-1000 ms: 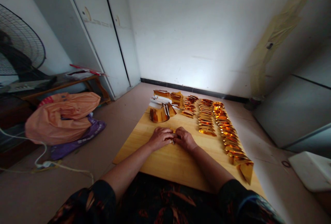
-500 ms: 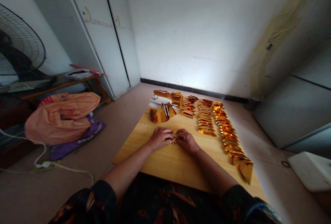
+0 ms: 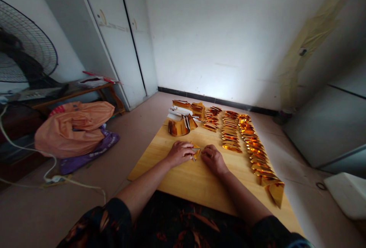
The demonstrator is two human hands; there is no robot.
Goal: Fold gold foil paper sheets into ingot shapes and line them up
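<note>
Preferably, the left hand (image 3: 180, 153), pinching the gold paper (image 3: 197, 152), should steady it while the curled right hand (image 3: 213, 158), its contents unclear, creases evenly.

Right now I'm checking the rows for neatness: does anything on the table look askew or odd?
Yes: the nearest gold piece in the right-hand row spreads into a wide triangle, while those behind it look slimmer. I see no spill.

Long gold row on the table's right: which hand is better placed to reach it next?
Probably the right hand: it is nearer the row and apart from the gold piece that the left hand holds.
</note>
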